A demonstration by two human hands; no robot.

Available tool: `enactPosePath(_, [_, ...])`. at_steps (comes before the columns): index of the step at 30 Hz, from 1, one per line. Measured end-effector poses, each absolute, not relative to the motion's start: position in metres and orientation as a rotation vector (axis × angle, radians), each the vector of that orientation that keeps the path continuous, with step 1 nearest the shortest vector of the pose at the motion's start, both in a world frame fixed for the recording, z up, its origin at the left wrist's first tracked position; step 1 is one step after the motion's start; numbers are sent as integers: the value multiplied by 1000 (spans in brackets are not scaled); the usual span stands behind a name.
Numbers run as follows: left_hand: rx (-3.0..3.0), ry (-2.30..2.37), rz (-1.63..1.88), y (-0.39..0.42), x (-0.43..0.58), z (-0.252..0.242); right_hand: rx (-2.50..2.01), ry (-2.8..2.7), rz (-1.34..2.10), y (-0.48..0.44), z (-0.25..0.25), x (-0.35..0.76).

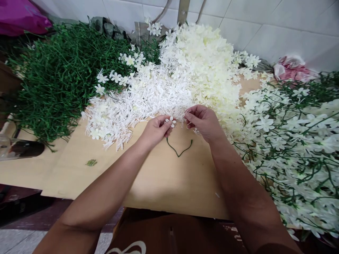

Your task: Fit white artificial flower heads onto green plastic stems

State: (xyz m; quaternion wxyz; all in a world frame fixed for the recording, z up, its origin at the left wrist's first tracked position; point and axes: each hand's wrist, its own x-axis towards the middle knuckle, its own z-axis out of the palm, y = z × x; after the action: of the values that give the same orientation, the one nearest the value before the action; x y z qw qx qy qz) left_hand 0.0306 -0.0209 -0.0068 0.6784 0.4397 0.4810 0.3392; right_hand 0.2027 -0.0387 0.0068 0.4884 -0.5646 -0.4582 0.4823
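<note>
Between thumb and fingers, my left hand point(159, 129) pinches a small white artificial flower point(171, 122). A thin green stem point(179, 156), bent in a V, hangs below that hand; its far tip ends to the right, under my other hand. Whether the flower sits on this stem is hidden by the fingers. My right hand point(200, 120) is closed in a pinch at the edge of the white stamen pile point(159, 93). A bit of white shows at its fingertips, too small to name. Pale yellow-white petals point(209, 67) lie heaped just beyond.
Green stems point(63, 70) form a big heap at the left. Flowers on stems point(299, 148) are massed along the right side. A dark-filled cup point(22, 148) stands at the left edge of the tan board point(169, 187). White tiles point(251, 24) close off the back.
</note>
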Motion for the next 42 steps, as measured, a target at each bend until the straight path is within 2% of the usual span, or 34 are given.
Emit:
enactPosePath(7, [1015,1074,769,-20,29,-11,-1434,-1154,855,-36,-2,206])
enactPosePath(13, [1026,1100,753,-21,31,-9,-1513,-1507,346,-43,4,209])
enactPosePath(20, [1081,1113,738,-21,30,-7,-1358,-1500,672,-52,7,187])
enactPosePath(42, [1004,1060,742,-20,27,-2,-1287,-1652,422,-52,-22,176])
